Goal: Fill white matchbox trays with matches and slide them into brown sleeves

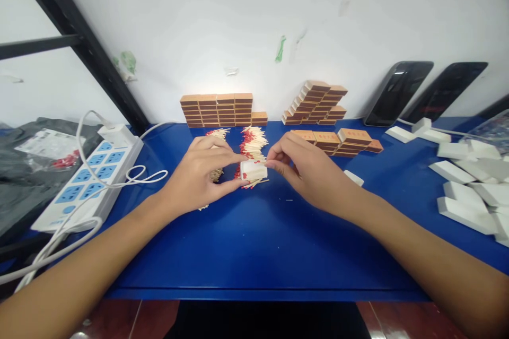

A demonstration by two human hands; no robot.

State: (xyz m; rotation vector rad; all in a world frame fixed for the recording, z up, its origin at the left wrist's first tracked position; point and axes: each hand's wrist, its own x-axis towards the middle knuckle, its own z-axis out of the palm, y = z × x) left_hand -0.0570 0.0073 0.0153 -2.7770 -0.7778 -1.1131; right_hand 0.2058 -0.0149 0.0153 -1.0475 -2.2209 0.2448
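Observation:
My left hand (202, 172) grips a small white matchbox tray (254, 170) between thumb and fingers, above the blue table. A few red-headed matches show in the tray. At its right end, my right hand (302, 166) is closed in a pinch on what looks like a match, mostly covered by the fingertips. A heap of loose matches (254, 141) with red heads lies right behind and under the tray. Another pile of matches (218, 133) is partly hidden behind my left hand.
Stacked matchboxes (217, 110) stand along the wall, with leaning matchboxes (318, 103) farther right and lower rows of matchboxes (338, 141) in front. White trays (469, 211) are heaped at right, near two dark phones (400, 92). A power strip (89, 180) with cables lies left.

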